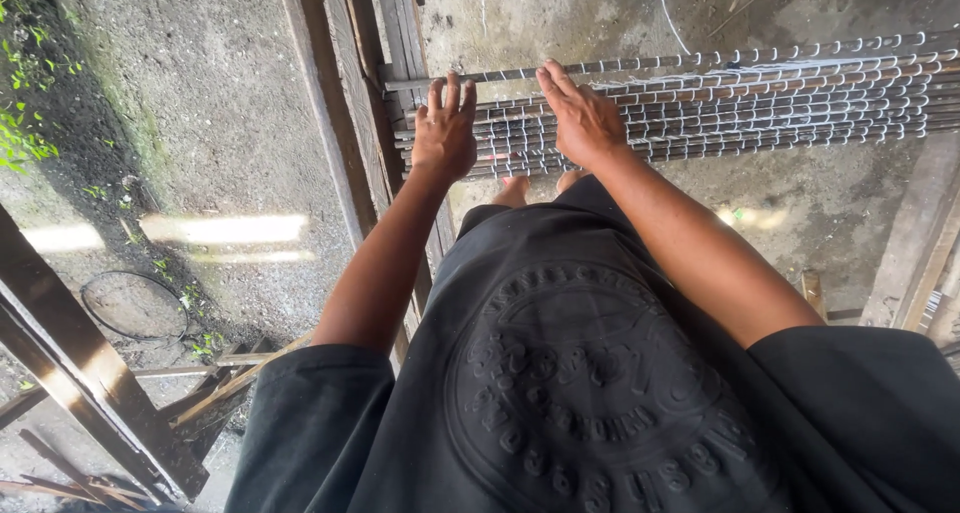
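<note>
Both the left hand [444, 133] and the right hand [582, 118] lie flat with fingers outstretched, gripping nothing, on the long grey steel rebar cage [760, 103] resting across weathered wooden beams [345, 93].

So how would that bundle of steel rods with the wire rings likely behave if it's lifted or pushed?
The rebar cage is probably heavy: many long steel rods tied by rings. It likely stays fairly stiff, perhaps sagging along its span. With both hands flat on it and wooden beams beneath, it would slide rather than roll.
</note>
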